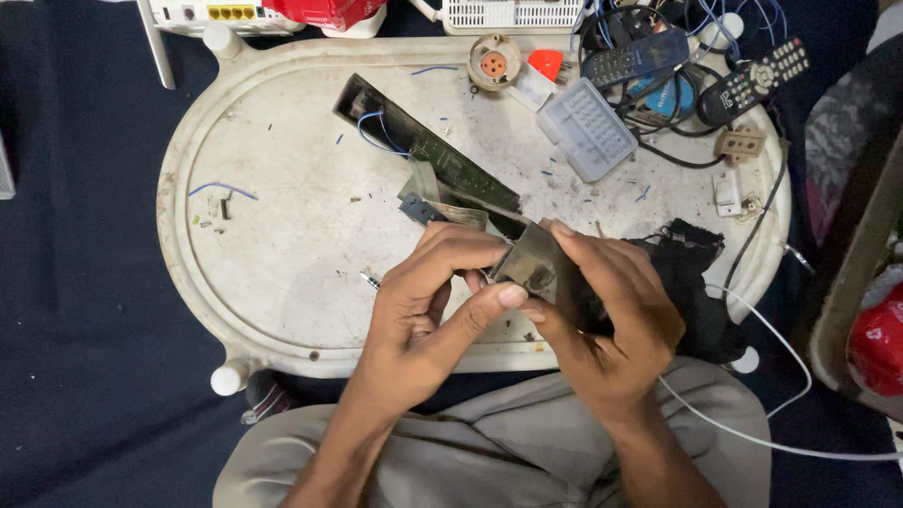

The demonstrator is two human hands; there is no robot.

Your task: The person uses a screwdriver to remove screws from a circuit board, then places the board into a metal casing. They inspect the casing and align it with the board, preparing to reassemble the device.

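Observation:
My left hand [428,301] and my right hand [607,315] both grip a small dark grey flat part [531,263] over the near edge of a white oval tray [254,273]. My left thumb presses on its lower edge; my right fingers wrap its right side. A long green circuit board [442,155] with a blue wire lies diagonally on the tray just beyond my hands, its near end meeting the held part. A black cloth [691,268] lies under my right hand.
At the tray's far right lie a clear plastic keypad cover [588,127], two remote controls [752,80], a round socket [493,63], a beige plug piece [739,143] and tangled black cables. A white cable [752,433] crosses my lap. White router boxes stand beyond the tray.

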